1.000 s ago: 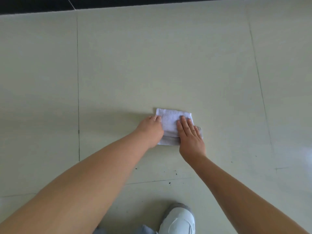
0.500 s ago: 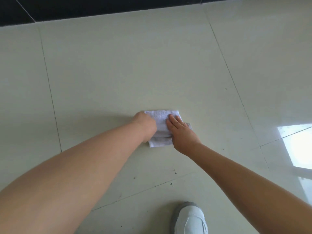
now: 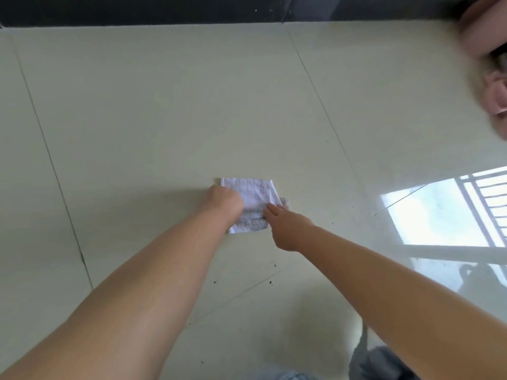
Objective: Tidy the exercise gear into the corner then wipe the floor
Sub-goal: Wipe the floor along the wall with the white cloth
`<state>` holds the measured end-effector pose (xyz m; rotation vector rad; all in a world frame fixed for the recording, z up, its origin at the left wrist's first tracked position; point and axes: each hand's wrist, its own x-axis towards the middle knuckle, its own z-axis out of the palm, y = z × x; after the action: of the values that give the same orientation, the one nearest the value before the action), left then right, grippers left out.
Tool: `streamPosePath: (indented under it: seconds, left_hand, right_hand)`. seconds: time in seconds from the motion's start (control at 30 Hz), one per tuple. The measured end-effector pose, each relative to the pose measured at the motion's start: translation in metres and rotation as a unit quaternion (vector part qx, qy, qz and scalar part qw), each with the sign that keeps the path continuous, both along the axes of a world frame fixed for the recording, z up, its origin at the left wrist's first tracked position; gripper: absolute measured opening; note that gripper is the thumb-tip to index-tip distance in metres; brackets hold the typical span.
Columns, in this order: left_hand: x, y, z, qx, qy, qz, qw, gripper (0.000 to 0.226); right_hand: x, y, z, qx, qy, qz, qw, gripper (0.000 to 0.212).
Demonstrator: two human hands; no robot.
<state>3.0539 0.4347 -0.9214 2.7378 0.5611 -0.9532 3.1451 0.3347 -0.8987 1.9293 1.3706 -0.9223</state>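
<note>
A folded white cloth lies flat on the pale glossy tiled floor, edges rumpled

Folded white cloth lies flat on pale tiled floor. Left hand rests on the cloth's left edge, fingers curled under; whether they grip it cannot be told. Right hand lies at the cloth's right near corner, straight fingertips on the fabric. Dark specks dot the floor nearer than the cloth. Window glare well right of the cloth. Dark strip beyond it. Blurred pink gear far right of the cloth.
</note>
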Motion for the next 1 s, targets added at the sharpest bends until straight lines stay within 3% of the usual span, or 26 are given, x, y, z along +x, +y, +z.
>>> streamPosePath:
  seconds: [0.13, 0.37, 0.43, 0.53, 0.63, 0.7, 1.0]
  left_hand:
    - [0.0, 0.0, -0.006, 0.042, -0.01, -0.036, 0.998, 0.035]
    - [0.018, -0.001, -0.013, 0.08, 0.063, -0.104, 0.989, 0.035]
    - [0.027, 0.0, -0.01, 0.052, 0.084, -0.065, 0.993, 0.034]
    - [0.04, -0.002, -0.004, 0.086, 0.136, -0.044, 0.986, 0.032]
    - [0.071, -0.001, -0.002, 0.109, 0.13, -0.008, 0.985, 0.034]
    - [0.102, -0.002, -0.006, 0.109, 0.107, 0.016, 0.988, 0.035]
    - [0.26, -0.054, -0.006, 0.041, 0.062, 0.012, 0.997, 0.035]
  right_hand:
    - [0.009, 0.006, -0.008, 0.05, -0.018, 0.015, 0.998, 0.04]
    - [0.034, 0.029, -0.021, 0.069, -0.008, 0.181, 0.981, 0.037]
    - [0.045, 0.03, -0.025, 0.085, 0.011, 0.211, 0.974, 0.036]
    - [0.065, 0.021, -0.032, 0.143, 0.052, 0.276, 0.949, 0.027]
    - [0.097, 0.02, -0.027, 0.186, 0.054, 0.265, 0.945, 0.025]
    - [0.132, 0.014, -0.028, 0.116, 0.047, 0.25, 0.96, 0.024]
    - [0.262, -0.059, -0.04, 0.269, -0.032, 0.072, 0.96, 0.028]
